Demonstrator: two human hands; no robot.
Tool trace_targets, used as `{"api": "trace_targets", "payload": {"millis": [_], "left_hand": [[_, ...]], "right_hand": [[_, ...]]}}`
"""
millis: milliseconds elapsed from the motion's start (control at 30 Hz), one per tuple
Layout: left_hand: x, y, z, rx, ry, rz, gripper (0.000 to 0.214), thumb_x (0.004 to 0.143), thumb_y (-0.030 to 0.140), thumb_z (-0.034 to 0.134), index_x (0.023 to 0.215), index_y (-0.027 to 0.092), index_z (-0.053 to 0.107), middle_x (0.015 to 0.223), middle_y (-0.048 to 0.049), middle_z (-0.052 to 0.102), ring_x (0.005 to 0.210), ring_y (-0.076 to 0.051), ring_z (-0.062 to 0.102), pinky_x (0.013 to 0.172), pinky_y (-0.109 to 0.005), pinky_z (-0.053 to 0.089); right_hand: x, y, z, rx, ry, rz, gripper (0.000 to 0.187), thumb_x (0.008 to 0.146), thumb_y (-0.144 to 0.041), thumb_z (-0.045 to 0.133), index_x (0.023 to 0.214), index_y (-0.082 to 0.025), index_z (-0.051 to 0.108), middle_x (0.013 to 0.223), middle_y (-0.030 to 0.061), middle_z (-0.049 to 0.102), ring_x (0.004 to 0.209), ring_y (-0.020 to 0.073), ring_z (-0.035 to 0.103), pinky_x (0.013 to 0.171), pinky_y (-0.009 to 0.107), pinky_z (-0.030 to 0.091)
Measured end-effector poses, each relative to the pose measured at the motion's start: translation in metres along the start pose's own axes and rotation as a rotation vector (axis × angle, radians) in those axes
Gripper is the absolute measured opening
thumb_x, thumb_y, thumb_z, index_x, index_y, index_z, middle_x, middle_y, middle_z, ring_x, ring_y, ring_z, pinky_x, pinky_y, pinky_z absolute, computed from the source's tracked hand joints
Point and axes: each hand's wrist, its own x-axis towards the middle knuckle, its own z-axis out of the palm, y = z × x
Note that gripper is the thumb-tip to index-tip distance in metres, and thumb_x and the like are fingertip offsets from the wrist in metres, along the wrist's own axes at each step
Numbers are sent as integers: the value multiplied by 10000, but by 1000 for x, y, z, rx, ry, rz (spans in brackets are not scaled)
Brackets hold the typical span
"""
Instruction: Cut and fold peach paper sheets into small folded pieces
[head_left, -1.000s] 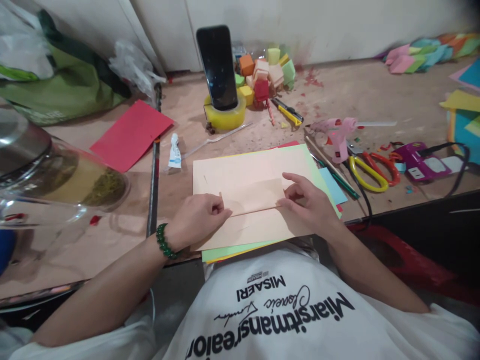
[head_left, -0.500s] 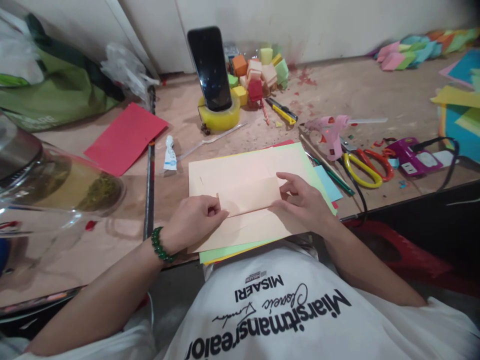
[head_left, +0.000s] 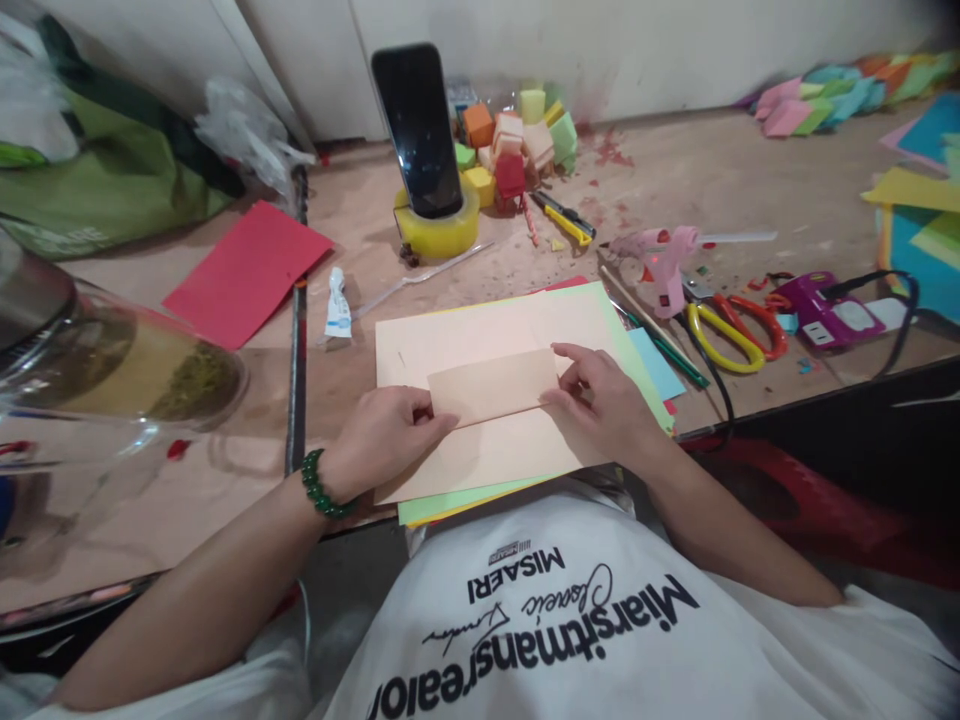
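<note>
A folded strip of peach paper [head_left: 491, 388] is held level between my two hands, its fold along the edge nearer me. My left hand [head_left: 394, 430] pinches its left end between thumb and curled fingers; a green bead bracelet circles that wrist. At the strip's right end, my right hand [head_left: 600, 400] grips with thumb below and index finger along the upper corner. Beneath lies a stack of coloured sheets [head_left: 435, 345], peach on top, with green and yellow edges showing under it.
Behind the stack a phone [head_left: 420, 130] stands in a yellow tape roll [head_left: 435, 232], beside several paper cubes [head_left: 510, 175]. Rightward lie a box cutter [head_left: 562, 218], pink glue gun [head_left: 671, 260], scissors [head_left: 724, 340] and purple power adapter [head_left: 836, 312]. Leftward are red paper [head_left: 247, 270], a small tube [head_left: 338, 305] and a glass jar [head_left: 157, 350].
The strip's left end now lies flatter, and my left thumb presses along its lower edge. My right hand has barely shifted. The view has moved slightly.
</note>
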Motion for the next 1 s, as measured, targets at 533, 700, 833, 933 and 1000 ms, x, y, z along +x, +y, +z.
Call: {"api": "trace_targets", "payload": {"millis": [533,700,833,933,1000], "left_hand": [[1,5,-1,91,-62,-46,373,818,411,539,521,198,460,520,4,475,532,-136,414,558,-279,252],[1,4,-1,69,-60,-45,385,815,423,526,509,200,453,504,7,452,519,-131,392,559,-284,237],[1,6,-2,62,-54,-50,404,822,418,510,494,200,420,485,17,410,505,-123,360,553,-281,227],[1,5,-2,59,-56,-44,408,831,412,494,497,199,400,484,26,389,505,-118,346,550,-276,229],[1,3,-1,50,-55,-34,400,831,406,491,502,198,397,484,31,379,504,-115,341,547,-274,229]], "right_hand": [[2,-2,-3,159,-5,92,486,802,-367,682,1247,-223,548,837,17,678,818,212,634,757,379,526],[3,1,1,192,4,145,466,799,-351,673,1224,-197,558,828,15,686,750,189,648,738,362,546],[4,1,4,130,13,143,427,827,-353,634,1205,-175,551,813,29,682,747,199,642,719,358,529],[5,-1,5,67,20,125,390,844,-343,608,1196,-189,542,783,22,678,736,204,632,707,357,511],[5,-2,5,41,28,120,389,842,-333,609,1198,-194,539,779,21,676,725,204,624,699,355,503]]}}
